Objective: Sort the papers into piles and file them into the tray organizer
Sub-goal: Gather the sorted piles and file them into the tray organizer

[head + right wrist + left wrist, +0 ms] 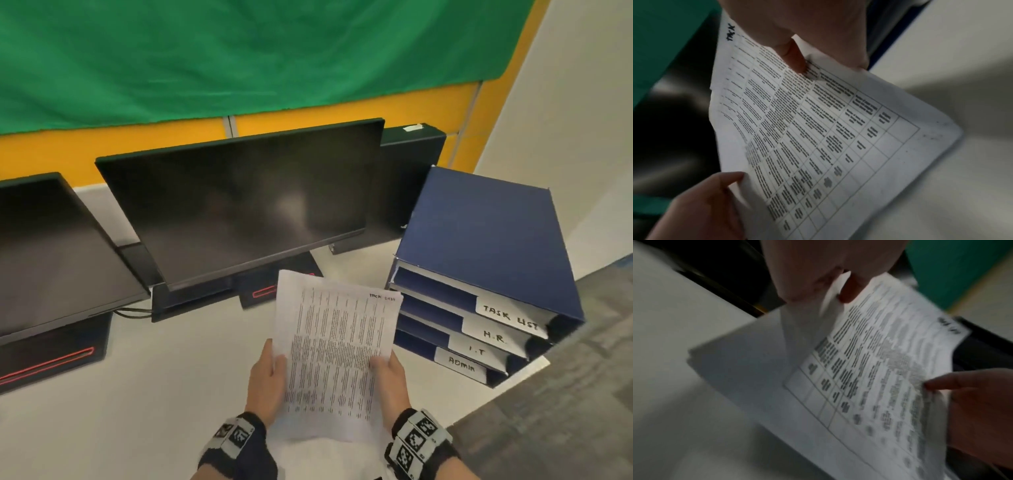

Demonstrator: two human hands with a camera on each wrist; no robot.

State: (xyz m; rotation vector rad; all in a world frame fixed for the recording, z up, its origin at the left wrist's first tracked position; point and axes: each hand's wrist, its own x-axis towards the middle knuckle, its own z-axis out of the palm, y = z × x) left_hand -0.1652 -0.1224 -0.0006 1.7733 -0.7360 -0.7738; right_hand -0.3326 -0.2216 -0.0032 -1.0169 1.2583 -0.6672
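Observation:
A thin stack of printed papers (337,353) is held up over the white desk, its top sheet a table of text with a handwritten note at the upper right corner. My left hand (270,377) pinches the left edge, thumb on top. My right hand (388,375) pinches the right edge. The left wrist view shows the papers (869,378) with my left hand (830,277) above and my right hand (972,410) at the far side. In the right wrist view my right hand (797,42) grips the papers (818,129). The blue tray organizer (479,281) stands just right, with slots labelled TASK LIST, H.R., I.T and ADMIN.
Two dark monitors (246,202) (51,253) stand on black bases at the back of the white desk (137,394). A black box (407,185) sits behind the organizer. A green cloth and yellow partition rise behind. The desk edge and grey carpet (565,411) lie to the right.

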